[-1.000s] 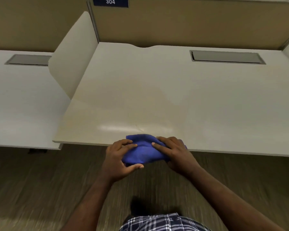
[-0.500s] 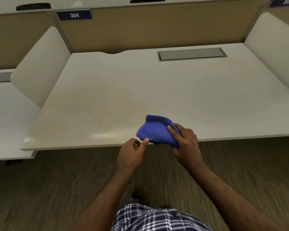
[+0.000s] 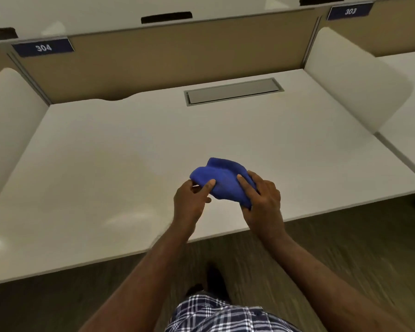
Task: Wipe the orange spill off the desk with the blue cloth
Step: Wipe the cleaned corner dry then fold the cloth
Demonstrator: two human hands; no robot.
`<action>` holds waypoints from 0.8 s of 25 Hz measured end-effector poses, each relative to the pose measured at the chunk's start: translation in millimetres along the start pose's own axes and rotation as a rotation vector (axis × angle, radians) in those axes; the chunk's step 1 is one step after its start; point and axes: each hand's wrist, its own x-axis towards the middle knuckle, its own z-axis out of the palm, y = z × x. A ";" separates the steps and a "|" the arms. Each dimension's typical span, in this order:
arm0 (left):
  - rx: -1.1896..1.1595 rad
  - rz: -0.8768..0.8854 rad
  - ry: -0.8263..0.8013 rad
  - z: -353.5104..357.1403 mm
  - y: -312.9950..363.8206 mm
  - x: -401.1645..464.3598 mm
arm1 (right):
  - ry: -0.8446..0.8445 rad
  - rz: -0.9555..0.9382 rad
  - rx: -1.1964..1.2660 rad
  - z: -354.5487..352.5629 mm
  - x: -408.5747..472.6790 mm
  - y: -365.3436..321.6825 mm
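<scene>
A bunched blue cloth point(image 3: 222, 179) is held just above the white desk point(image 3: 106, 164), near its front edge and right of centre. My left hand point(image 3: 192, 202) pinches the cloth's left end between thumb and fingers. My right hand point(image 3: 261, 200) grips its right side from below and behind. I see no orange spill on the desk surface; a faint pale sheen lies to the left of the cloth.
A grey cable hatch point(image 3: 234, 92) is set into the back of the desk. White side dividers point(image 3: 355, 80) stand at both sides, and a tan back panel point(image 3: 177, 58) carries labels 304 and 303. Brown carpet lies below the front edge.
Both hands moved forward over the desk with the cloth. My left hand, off the cloth half a second ago, now pinches its left end again. The view shifted left to right.
</scene>
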 end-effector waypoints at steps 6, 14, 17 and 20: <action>-0.012 0.205 0.006 48.6 45.5 83.1 | 0.026 0.040 -0.078 14.0 57.2 54.7; -0.007 0.379 -0.078 128.7 105.0 166.6 | 0.064 0.145 -0.128 16.3 132.6 129.1; -0.003 0.386 -0.084 169.3 118.5 198.1 | 0.045 0.165 -0.135 20.4 160.4 171.6; 0.011 0.376 -0.080 216.8 131.5 229.7 | 0.027 0.180 -0.136 25.9 186.6 223.1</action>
